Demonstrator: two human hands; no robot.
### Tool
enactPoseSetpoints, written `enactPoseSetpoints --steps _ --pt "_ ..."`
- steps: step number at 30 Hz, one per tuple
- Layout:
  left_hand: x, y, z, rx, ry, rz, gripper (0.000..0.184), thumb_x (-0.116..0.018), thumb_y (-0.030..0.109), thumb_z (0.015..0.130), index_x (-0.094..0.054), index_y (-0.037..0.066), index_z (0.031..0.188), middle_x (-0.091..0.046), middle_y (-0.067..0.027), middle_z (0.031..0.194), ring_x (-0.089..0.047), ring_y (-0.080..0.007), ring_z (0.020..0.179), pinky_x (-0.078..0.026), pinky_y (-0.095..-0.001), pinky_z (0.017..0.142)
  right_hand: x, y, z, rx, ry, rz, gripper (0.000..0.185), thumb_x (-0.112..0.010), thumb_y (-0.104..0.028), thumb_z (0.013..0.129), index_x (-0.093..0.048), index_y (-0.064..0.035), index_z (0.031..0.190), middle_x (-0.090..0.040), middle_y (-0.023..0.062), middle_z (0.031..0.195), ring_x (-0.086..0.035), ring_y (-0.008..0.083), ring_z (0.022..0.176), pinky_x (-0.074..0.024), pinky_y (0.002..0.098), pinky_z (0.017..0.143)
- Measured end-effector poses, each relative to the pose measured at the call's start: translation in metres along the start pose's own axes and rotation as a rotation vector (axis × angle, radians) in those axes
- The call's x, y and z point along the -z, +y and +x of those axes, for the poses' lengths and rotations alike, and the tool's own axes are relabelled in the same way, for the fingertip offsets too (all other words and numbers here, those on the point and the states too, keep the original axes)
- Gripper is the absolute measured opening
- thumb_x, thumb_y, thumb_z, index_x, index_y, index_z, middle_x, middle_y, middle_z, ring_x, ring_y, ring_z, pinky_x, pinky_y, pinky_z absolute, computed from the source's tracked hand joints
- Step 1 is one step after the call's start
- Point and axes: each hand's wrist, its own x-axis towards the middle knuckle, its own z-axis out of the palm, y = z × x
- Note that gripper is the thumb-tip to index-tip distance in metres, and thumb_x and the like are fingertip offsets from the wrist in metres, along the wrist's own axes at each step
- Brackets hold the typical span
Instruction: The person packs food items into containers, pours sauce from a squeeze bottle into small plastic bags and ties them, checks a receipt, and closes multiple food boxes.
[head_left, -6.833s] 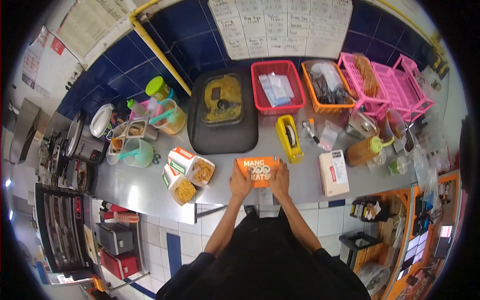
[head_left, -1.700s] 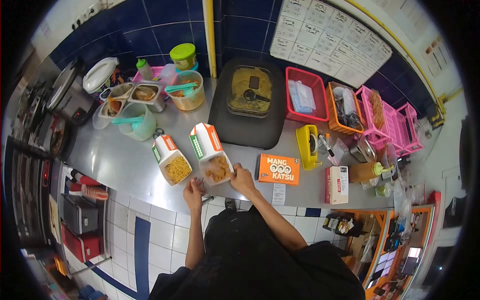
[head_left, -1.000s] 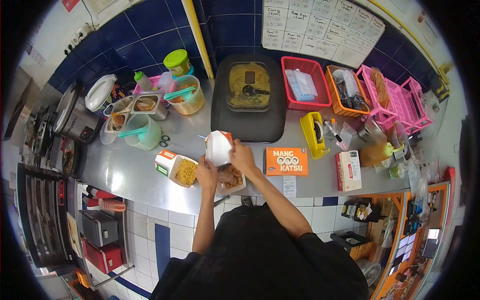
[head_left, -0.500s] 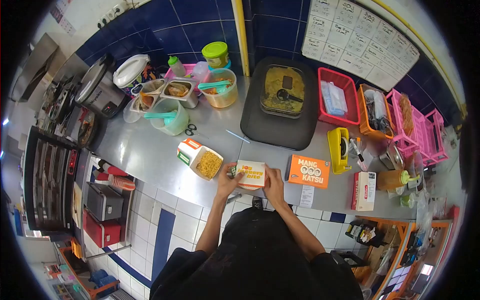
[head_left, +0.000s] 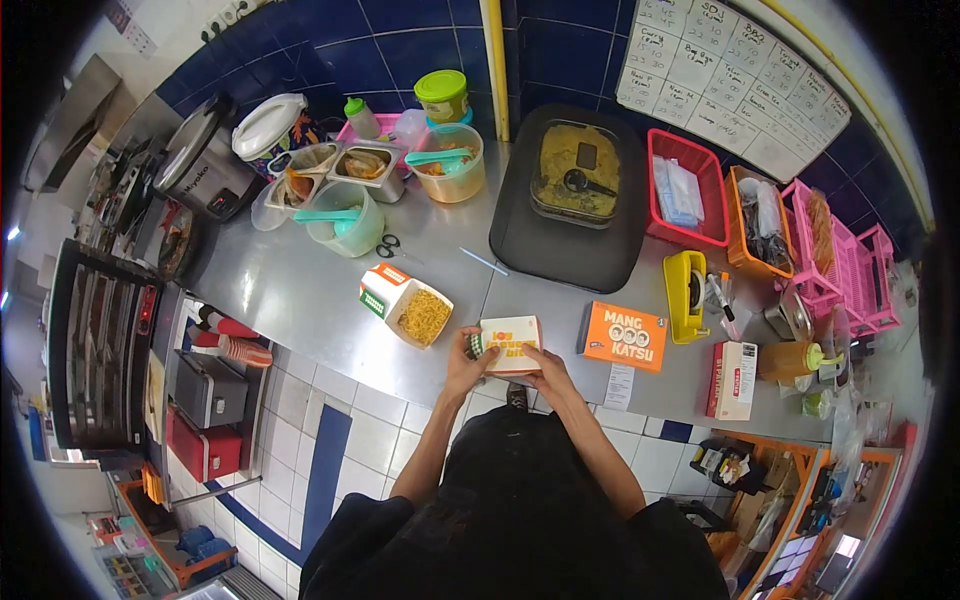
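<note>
A small white food box (head_left: 514, 332) with yellow and orange lettering and a green-checked side is between my hands at the counter's front edge. My left hand (head_left: 467, 362) grips its left side, thumb on the lid. On the right side my right hand (head_left: 544, 372) holds the box, its thumb lying near the lower edge. Left of my hands stands an open white, orange and green box (head_left: 385, 290) filled with crumbly yellow-brown food (head_left: 424, 317). To the right, an orange box (head_left: 624, 336) marked "Mang Katsu" lies flat with a paper slip (head_left: 618, 387) below it.
A black tray (head_left: 510, 245) carries a container of yellowish food with a ladle (head_left: 590, 182). Plastic tubs (head_left: 345, 235), scissors (head_left: 390, 246) and a blue straw (head_left: 484, 261) are at the back left. A yellow tape dispenser (head_left: 686, 300), a red basket (head_left: 690, 225) and a sauce bottle (head_left: 785, 360) stand right.
My right thumb has moved from the box's right side toward its lower front edge. Both hands still hold the box. The whole view has shifted slightly.
</note>
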Motion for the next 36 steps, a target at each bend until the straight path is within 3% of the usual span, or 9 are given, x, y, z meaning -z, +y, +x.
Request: enactPoseSetpoints --steps 3,5,10,16,20,22,29,35,36 --pt "0.000 0.008 -0.001 0.040 -0.011 -0.021 0.048 -0.075 0.002 0.085 -0.045 0.008 0.123 -0.062 -0.0090 0.103 -0.064 -0.0146 0.086 -0.056 -0.0282 0.069 0.007 0.005 0.003 0.011 -0.088 0.145 0.049 -0.065 -0.029 0.097 -0.051 0.0058 0.127 -0.063 0.0181 0.118 -0.065 0.0279 0.112 -0.0573 0.0445 0.094" --pt "-0.003 0.014 -0.006 0.121 -0.018 0.003 0.047 -0.074 0.001 0.086 -0.046 0.008 0.122 -0.062 -0.0093 0.105 -0.064 -0.0148 0.090 -0.056 -0.0283 0.073 0.004 0.006 -0.002 0.044 0.017 -0.011 0.047 -0.062 -0.031 0.099 -0.048 0.0061 0.124 -0.063 0.0202 0.114 -0.067 0.0291 0.107 -0.0605 0.0432 0.088" --pt "0.003 -0.016 0.002 -0.025 -0.028 -0.029 0.038 -0.070 0.004 0.090 -0.048 0.010 0.120 -0.062 -0.0075 0.107 -0.059 -0.0125 0.095 -0.050 -0.0270 0.079 -0.012 0.020 -0.009 -0.055 0.177 -0.280 0.054 -0.053 -0.040 0.102 -0.043 0.0065 0.127 -0.062 0.0245 0.113 -0.069 0.0339 0.101 -0.0633 0.0464 0.080" --pt "0.004 -0.023 -0.003 0.036 -0.021 -0.111 0.035 -0.066 0.008 0.093 -0.045 0.012 0.121 -0.062 -0.0099 0.109 -0.061 -0.0156 0.095 -0.052 -0.0292 0.076 -0.022 0.026 -0.003 -0.108 0.063 0.365 0.060 -0.047 -0.045 0.103 -0.040 0.0033 0.138 -0.055 0.0284 0.129 -0.062 0.0438 0.113 -0.0540 0.0589 0.096" --pt "0.002 -0.012 -0.010 0.176 -0.018 -0.146 0.036 -0.067 0.010 0.094 -0.044 0.013 0.122 -0.063 -0.0088 0.106 -0.060 -0.0124 0.094 -0.050 -0.0272 0.075 -0.032 0.007 -0.020 -0.288 0.144 0.207 0.062 -0.049 -0.046 0.102 -0.041 0.0032 0.138 -0.054 0.0292 0.129 -0.058 0.0439 0.119 -0.0479 0.0611 0.102" --pt "0.001 -0.020 -0.007 0.117 -0.039 -0.074 0.037 -0.066 0.012 0.095 -0.042 0.014 0.123 -0.063 -0.0112 0.107 -0.063 -0.0149 0.094 -0.052 -0.0288 0.072 -0.016 0.023 -0.003 -0.170 0.004 0.383 0.061 -0.053 -0.045 0.101 -0.041 0.0029 0.137 -0.053 0.0292 0.130 -0.057 0.0452 0.120 -0.0453 0.0611 0.104" --pt "-0.005 -0.021 0.000 0.214 -0.031 -0.068 0.037 -0.068 0.016 0.095 -0.042 0.013 0.121 -0.062 -0.0131 0.106 -0.064 -0.0187 0.093 -0.053 -0.0306 0.067 -0.019 0.025 -0.002 -0.104 0.113 0.490 0.057 -0.054 -0.038 0.101 -0.038 0.0023 0.137 -0.049 0.0275 0.133 -0.053 0.0436 0.124 -0.0432 0.0596 0.108" --pt "-0.017 -0.033 0.003 0.068 0.083 0.296 0.037 -0.067 0.022 0.095 -0.043 0.009 0.120 -0.062 -0.0176 0.104 -0.065 -0.0177 0.087 -0.053 -0.0322 0.067 -0.006 0.043 0.016 -0.010 0.170 0.544 0.055 -0.061 -0.029 0.098 -0.039 0.0035 0.136 -0.045 0.0247 0.136 -0.049 0.0398 0.128 -0.0454 0.0555 0.107" --pt "-0.024 -0.027 -0.003 0.002 0.139 0.415 0.037 -0.064 0.022 0.097 -0.044 0.008 0.124 -0.062 -0.0196 0.104 -0.066 -0.0230 0.087 -0.054 -0.0373 0.069 0.011 0.048 0.027 0.008 0.160 0.218 0.056 -0.062 -0.027 0.097 -0.038 0.0042 0.138 -0.042 0.0253 0.138 -0.047 0.0397 0.129 -0.0457 0.0536 0.105"
